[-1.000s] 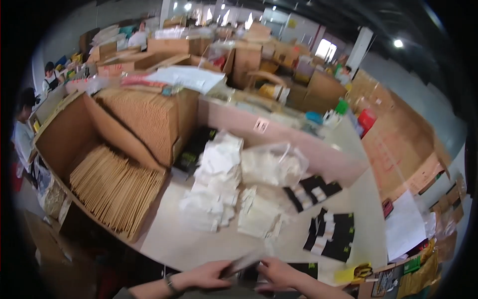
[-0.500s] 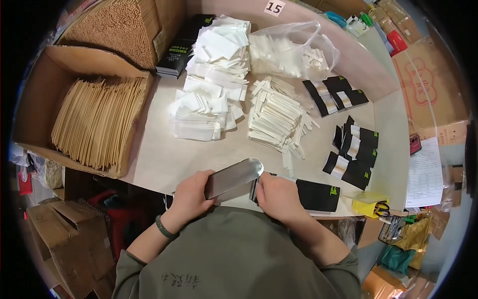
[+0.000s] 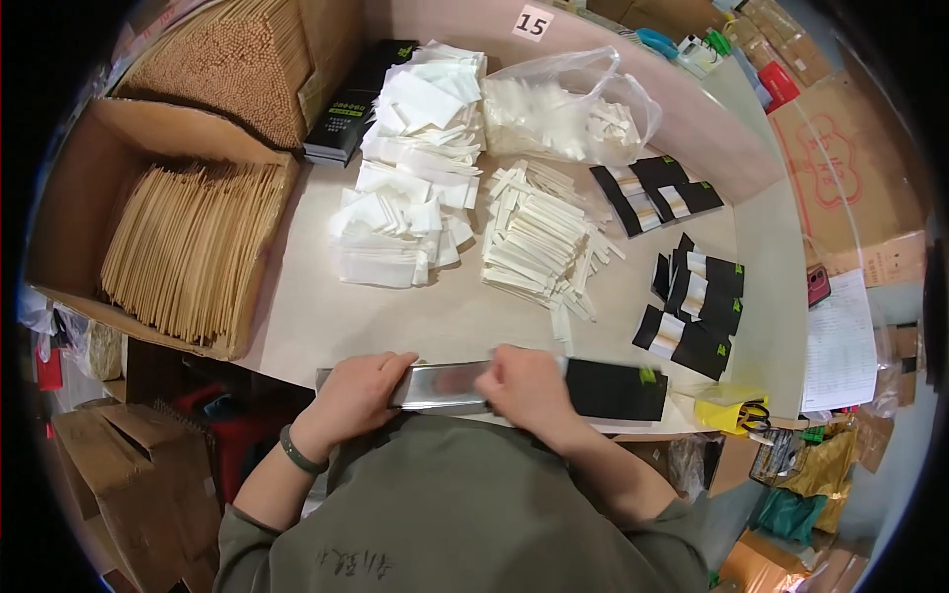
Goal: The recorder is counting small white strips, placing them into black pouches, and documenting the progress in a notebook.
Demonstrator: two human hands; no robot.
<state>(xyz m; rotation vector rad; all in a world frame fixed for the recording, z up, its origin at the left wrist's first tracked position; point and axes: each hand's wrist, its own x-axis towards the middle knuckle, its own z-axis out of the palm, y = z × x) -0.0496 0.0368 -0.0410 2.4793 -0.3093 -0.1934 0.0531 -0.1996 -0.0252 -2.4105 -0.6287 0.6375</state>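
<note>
A flat silver metal strip (image 3: 445, 383) lies along the table's front edge. My left hand (image 3: 362, 397) is closed on its left end, and a short dark piece sticks out left of that hand. My right hand (image 3: 532, 395) is closed in a loose fist over the strip's right end; its fingertips are slightly blurred, and what they pinch is hidden. From under this hand a black paper sleeve (image 3: 615, 390) with a green mark reaches to the right. Whether the strip's rounded tip is inside the sleeve cannot be seen.
White paper packets (image 3: 400, 227) and narrow white paper-wrapped pieces (image 3: 539, 242) are heaped beyond my hands. Filled black sleeves (image 3: 692, 296) lie right, near a yellow item (image 3: 727, 413). A carton of wooden sticks (image 3: 188, 257) stands left; a clear bag (image 3: 563, 114) sits behind.
The metal strip was raised at a slant with its rounded tip showing; now it lies flat and in line with the black sleeve. My right hand has shifted left over its end.
</note>
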